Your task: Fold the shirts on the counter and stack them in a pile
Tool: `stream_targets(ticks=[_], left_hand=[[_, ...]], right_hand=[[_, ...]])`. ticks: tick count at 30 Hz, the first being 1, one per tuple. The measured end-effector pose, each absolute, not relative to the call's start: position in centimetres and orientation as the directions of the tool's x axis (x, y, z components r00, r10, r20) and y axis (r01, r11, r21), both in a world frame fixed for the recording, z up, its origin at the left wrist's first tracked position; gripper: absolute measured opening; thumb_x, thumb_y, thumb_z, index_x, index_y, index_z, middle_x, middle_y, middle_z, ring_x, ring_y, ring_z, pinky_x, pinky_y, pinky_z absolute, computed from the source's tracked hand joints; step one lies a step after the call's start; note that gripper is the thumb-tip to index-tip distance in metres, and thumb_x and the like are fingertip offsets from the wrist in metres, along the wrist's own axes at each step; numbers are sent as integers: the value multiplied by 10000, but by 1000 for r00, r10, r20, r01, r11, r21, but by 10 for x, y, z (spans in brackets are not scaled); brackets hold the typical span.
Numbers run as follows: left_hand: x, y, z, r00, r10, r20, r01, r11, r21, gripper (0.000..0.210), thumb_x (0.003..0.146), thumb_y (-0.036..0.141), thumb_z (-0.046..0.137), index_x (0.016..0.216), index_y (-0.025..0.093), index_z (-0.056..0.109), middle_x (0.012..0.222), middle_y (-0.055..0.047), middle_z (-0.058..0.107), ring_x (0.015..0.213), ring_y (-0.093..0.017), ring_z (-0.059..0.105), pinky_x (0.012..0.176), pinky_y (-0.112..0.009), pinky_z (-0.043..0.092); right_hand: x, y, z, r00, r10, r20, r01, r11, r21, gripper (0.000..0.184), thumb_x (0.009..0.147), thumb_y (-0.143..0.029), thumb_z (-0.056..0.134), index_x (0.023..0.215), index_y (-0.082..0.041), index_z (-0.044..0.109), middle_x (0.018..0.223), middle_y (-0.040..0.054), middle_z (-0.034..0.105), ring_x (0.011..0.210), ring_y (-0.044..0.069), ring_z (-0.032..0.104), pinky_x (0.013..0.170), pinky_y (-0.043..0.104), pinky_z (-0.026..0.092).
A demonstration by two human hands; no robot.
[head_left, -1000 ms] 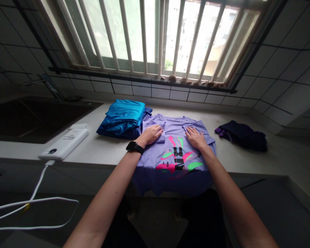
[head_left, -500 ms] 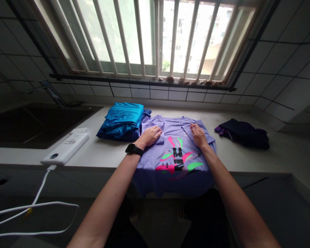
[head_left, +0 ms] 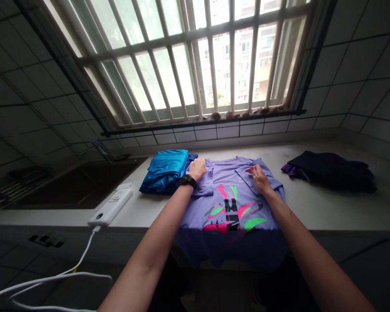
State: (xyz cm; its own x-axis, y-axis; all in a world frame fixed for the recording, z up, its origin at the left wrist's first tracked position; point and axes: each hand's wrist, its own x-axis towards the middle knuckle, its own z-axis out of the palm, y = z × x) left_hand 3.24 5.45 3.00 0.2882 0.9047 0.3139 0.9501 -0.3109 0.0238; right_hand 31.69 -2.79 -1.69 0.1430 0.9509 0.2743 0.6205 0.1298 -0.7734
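A lavender T-shirt with a pink, green and black print lies spread on the counter, both sleeves folded inward and its lower end hanging over the front edge. At its left shoulder, beside the pile of folded clothes, my left hand is closed on the fabric, its fingertips mostly hidden. A black watch sits on that wrist. My right hand rests over the right folded sleeve, fingers stretched out and slightly bent toward the shirt's middle.
Shiny blue folded clothes are stacked left of the shirt. A white power bank with a white cable lies near the dark sink. Dark bundled clothing sits at right. A barred window is behind the counter.
The view has tilted and turned a little left. My left hand has moved from lying flat on the folded sleeve up to the shoulder, its fingers curling. My right hand stays by its sleeve.
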Motion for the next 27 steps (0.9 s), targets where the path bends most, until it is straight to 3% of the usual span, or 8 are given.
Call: stream_targets(ticks=[7,14,19,22,27], left_hand=[[31,94,18,290,920,263,950,-310,34,130,1004,132,581,876,135,601,866,-113,697,905,-199,642,863,-320,455],[29,105,20,207,941,267,945,-263,194,67,984,137,615,926,155,587,860,-75,705,905,-187,638,895,-323,433],[37,99,37,139,953,268,948,-206,242,103,865,84,657,825,164,607,895,-105,699,943,-234,642,847,-329,457],[42,93,48,116,941,318,929,-216,300,150,854,47,599,786,182,594,939,-106,685,889,-214,619,801,-322,461],[45,71,66,125,920,372,839,-298,455,198,855,37,549,760,208,517,816,-26,642,773,-144,570,743,-269,433]], right_hand=[[313,-28,-14,133,962,238,645,98,-758,541,1073,-364,171,1288,-179,631,1255,162,742,1162,314,695,1054,455,502],[312,-31,-10,103,970,219,720,79,-689,600,1077,-341,112,1383,-199,608,1285,152,737,1242,317,664,1069,447,497],[314,-23,-20,158,947,279,623,124,-772,432,1065,-361,243,1130,-211,643,1134,155,766,1123,334,698,1017,503,517],[315,-18,-26,205,930,305,560,144,-816,274,1037,-382,350,933,-254,570,1027,141,757,1026,332,711,962,514,529],[318,-13,-31,292,886,360,523,167,-836,200,958,-451,482,852,-283,460,903,87,710,896,305,696,888,479,541]])
